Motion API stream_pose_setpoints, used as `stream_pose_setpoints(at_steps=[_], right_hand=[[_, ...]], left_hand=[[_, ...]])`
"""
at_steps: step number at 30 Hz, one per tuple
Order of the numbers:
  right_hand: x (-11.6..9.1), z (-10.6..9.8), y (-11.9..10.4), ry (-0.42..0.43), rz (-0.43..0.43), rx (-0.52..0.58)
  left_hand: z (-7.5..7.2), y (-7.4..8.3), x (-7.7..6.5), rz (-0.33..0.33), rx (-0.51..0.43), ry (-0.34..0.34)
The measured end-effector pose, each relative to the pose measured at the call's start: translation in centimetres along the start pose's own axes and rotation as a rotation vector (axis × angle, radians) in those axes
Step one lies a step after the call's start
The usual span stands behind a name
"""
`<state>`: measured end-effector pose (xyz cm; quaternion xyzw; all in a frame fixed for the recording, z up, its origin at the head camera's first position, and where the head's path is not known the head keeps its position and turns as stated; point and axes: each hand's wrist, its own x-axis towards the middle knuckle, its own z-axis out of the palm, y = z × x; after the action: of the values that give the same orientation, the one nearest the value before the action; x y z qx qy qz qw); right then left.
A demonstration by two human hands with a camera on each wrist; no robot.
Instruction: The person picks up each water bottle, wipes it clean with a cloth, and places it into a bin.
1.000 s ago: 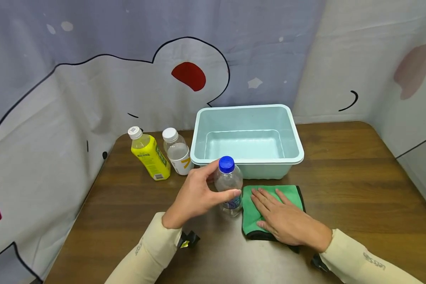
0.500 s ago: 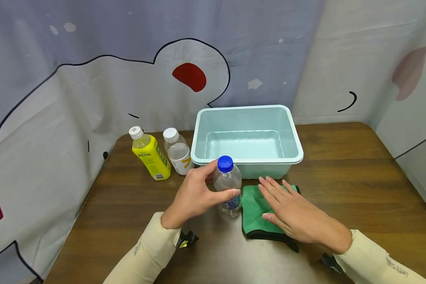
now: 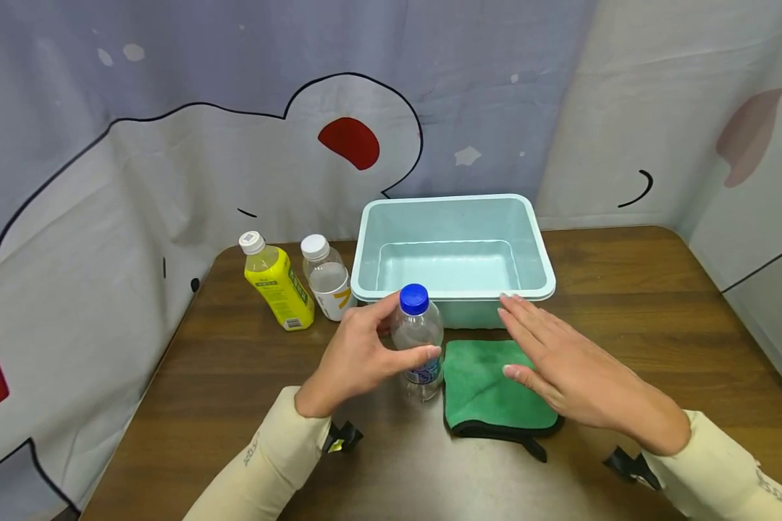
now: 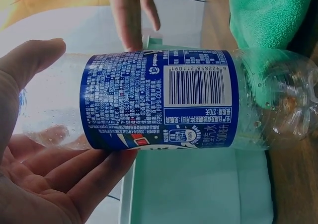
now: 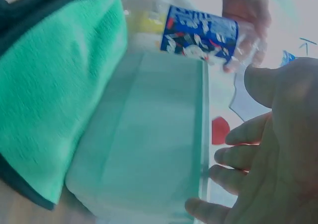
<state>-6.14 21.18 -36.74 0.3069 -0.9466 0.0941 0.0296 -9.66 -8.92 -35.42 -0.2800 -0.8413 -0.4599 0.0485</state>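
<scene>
A clear plastic bottle [image 3: 414, 334] with a blue cap and blue label stands upright near the table's middle. My left hand [image 3: 358, 354] holds it, thumb on the near side and fingers round the far side. The blue label with its barcode [image 4: 197, 86] fills the left wrist view. To the right of the bottle lies a folded green cloth [image 3: 482, 383] with a black edge. Above the cloth's right side my right hand [image 3: 580, 373] is raised with straight fingers and holds nothing. Its fingertips overlap the front of the pale green basin in the head view.
Behind the cloth and bottle stands a pale green plastic basin [image 3: 452, 295]. Left of it are a yellow-labelled bottle [image 3: 279, 289] and a clear bottle [image 3: 329, 282] with a white cap. A patterned curtain [image 3: 247, 166] hangs behind the wooden table [image 3: 221, 405].
My right hand has lifted off the green cloth and moved up and to the right, uncovering more of it. The left hand stays on the bottle.
</scene>
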Motion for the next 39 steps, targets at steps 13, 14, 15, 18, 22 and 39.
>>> stream_pose_setpoints(at_steps=[13, 14, 15, 18, 22, 39], right_hand=[[0.6, -1.9, 2.2, 0.147, 0.028, 0.023], [0.7, -1.9, 2.4, 0.149, 0.032, 0.028], [0.8, -2.0, 2.6, 0.146, 0.039, 0.037], [1.2, -2.1, 3.2, 0.124, 0.075, 0.071], [2.0, -2.3, 4.0, 0.110, 0.145, 0.117], [6.3, -2.6, 8.2, 0.267, 0.534, 0.422]], left_hand=[[-0.3, 0.4, -0.1, 0.022, 0.015, 0.016], [-0.3, 0.4, -0.1, 0.023, 0.013, 0.016], [-0.3, 0.4, -0.1, 0.024, 0.011, 0.015], [-0.4, 0.4, -0.1, 0.023, 0.008, 0.014], [-0.5, 0.5, -0.2, 0.013, 0.000, 0.011], [-0.6, 1.0, 0.2, 0.022, 0.022, 0.015]])
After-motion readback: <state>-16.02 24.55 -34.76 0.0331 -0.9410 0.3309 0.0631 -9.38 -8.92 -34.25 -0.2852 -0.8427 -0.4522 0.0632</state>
